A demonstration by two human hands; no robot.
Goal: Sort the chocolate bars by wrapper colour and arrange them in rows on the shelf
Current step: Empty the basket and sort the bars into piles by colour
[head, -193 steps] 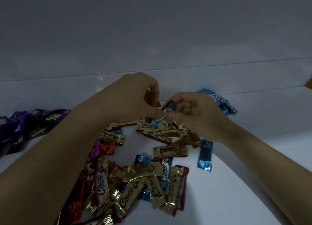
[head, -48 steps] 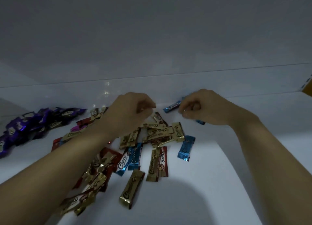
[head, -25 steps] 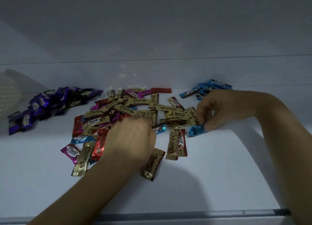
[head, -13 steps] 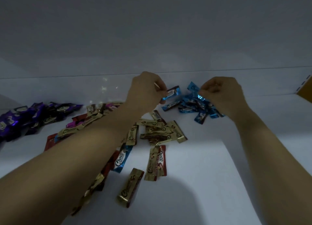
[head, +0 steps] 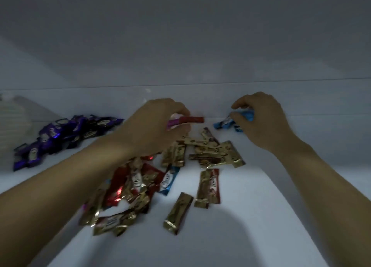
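The mixed chocolate bars (head: 200, 152) lie heaped mid-shelf (head: 261, 216), with purple bars (head: 60, 132) far left and blue bars (head: 222, 124) far right. Our left hand (head: 152, 126) clasps a red bar (head: 193, 119) and a pink bar (head: 173, 123). Our right hand (head: 263, 120) pinches a blue bar (head: 246, 115).

A white shelf (head: 261, 216) is seen, with chocolate bars spread over it. A cluster of purple-wrapped bars (head: 60, 132) is laid at the rear left, and a small group of blue-wrapped bars (head: 222, 124) at the rear right. Between them, by the back wall, a red-wrapped bar (head: 193, 119) is placed. A mixed heap (head: 136, 182) of gold, red and blue wrappers is piled in the middle. Just beside it, one gold-wrapped bar (head: 177, 213) is set alone towards the front.
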